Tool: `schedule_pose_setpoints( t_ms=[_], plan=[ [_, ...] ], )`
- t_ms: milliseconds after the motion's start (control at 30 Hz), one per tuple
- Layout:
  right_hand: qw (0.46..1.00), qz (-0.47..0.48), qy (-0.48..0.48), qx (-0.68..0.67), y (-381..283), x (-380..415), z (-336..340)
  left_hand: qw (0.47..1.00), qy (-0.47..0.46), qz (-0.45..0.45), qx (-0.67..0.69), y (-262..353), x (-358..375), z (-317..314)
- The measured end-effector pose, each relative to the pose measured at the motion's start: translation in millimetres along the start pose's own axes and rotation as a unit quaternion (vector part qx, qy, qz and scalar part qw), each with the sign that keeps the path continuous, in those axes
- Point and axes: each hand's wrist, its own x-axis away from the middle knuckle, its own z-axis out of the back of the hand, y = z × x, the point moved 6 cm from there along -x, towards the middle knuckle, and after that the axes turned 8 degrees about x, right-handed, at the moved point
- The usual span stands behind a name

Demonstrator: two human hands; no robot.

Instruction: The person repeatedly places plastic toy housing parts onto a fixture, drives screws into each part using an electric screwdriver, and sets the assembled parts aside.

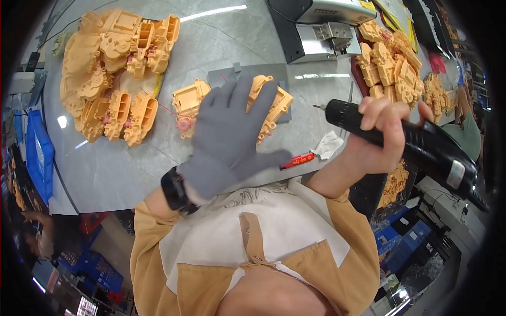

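My left hand (pixel 226 131), in a grey glove, is spread flat over orange plastic housings in the middle of the table. One housing (pixel 191 97) shows left of the fingers, with a small red part at its lower end. Another (pixel 276 108) shows to the right, over a dark grey mat (pixel 282 72). Whether the palm touches them is hidden. My bare right hand (pixel 385 126) is wrapped round a black electric screwdriver (pixel 421 139), its bit pointing left above the table. Below the housings lies a red marker-like object (pixel 298 160) beside a crumpled white tissue (pixel 328 145).
Many orange housings (pixel 113 39) are piled at the left, and more (pixel 387 63) fill a tray at the right. A metal device (pixel 327 39) stands at the back. A blue bin (pixel 39 152) is beyond the left edge. Another person's arm (pixel 42 224) shows at far left.
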Motion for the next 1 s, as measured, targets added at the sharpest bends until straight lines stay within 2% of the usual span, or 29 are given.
schedule_pose_setpoints(
  t_ms=[33, 100, 167, 200, 233, 300, 367, 433, 500, 567, 600, 667, 700, 767, 867, 1000],
  plan=[
    [1.000, -0.010, 0.007, -0.002, 2.9, 1.8, 0.2, 0.996, -0.067, 0.022, -0.061, -2.5, 2.9, -16.1],
    [1.000, -0.013, 0.001, -0.004, 6.0, 3.1, 0.5, 0.997, -0.058, 0.025, -0.046, -7.8, -1.2, -12.6],
    [1.000, -0.026, -0.006, 0.001, 3.5, 9.2, 1.7, 0.993, -0.008, 0.081, 0.082, -17.9, 1.8, -5.4],
    [1.000, -0.019, 0.002, 0.004, 3.0, 8.0, 1.3, 0.985, 0.036, 0.073, 0.150, -17.6, -0.6, 3.2],
    [1.000, -0.013, 0.010, 0.007, 1.7, 7.1, 1.8, 0.986, 0.037, 0.071, 0.149, -18.4, -3.1, 8.2],
    [1.000, -0.017, 0.018, -0.001, 0.8, 6.3, 3.7, 0.994, 0.077, -0.015, 0.077, -11.6, -6.3, 24.1],
    [0.999, -0.022, 0.024, -0.011, 1.7, 6.3, 5.4, 0.995, 0.070, -0.038, 0.066, -13.7, -9.3, 23.0],
    [1.000, -0.021, 0.009, -0.009, 1.6, 7.3, 4.6, 0.981, -0.004, -0.178, -0.074, -8.4, -7.8, -0.5],
    [1.000, -0.018, 0.007, -0.010, 1.9, 7.4, 4.7, 0.987, -0.024, -0.152, -0.049, -19.4, -3.8, -1.0],
    [1.000, -0.019, 0.008, -0.008, 0.8, 10.4, 5.1, 0.984, -0.090, -0.124, 0.091, -28.0, 1.2, 1.5],
    [1.000, -0.021, 0.011, -0.011, 1.0, 10.4, 5.1, 0.984, -0.089, -0.123, 0.091, -26.6, 1.6, -0.9],
    [1.000, -0.022, 0.012, -0.017, 2.7, 10.0, 3.1, 0.980, 0.023, -0.097, 0.170, -25.6, -1.2, 5.1],
    [1.000, -0.025, 0.012, -0.009, 3.2, 10.7, 2.6, 0.981, 0.024, -0.094, 0.170, -22.0, -4.6, 4.9],
    [1.000, -0.029, 0.009, 0.002, 3.1, 11.7, 2.7, 0.996, -0.004, -0.087, -0.016, -16.7, -15.2, 0.8],
    [1.000, -0.024, 0.011, -0.006, 3.4, 10.4, 3.3, 0.997, -0.050, -0.052, 0.005, -28.3, -18.7, -7.1],
    [0.999, -0.035, 0.021, 0.013, 4.3, 10.6, 7.8, 0.993, -0.085, -0.059, 0.054, -27.5, -19.8, -2.9]
  ],
)
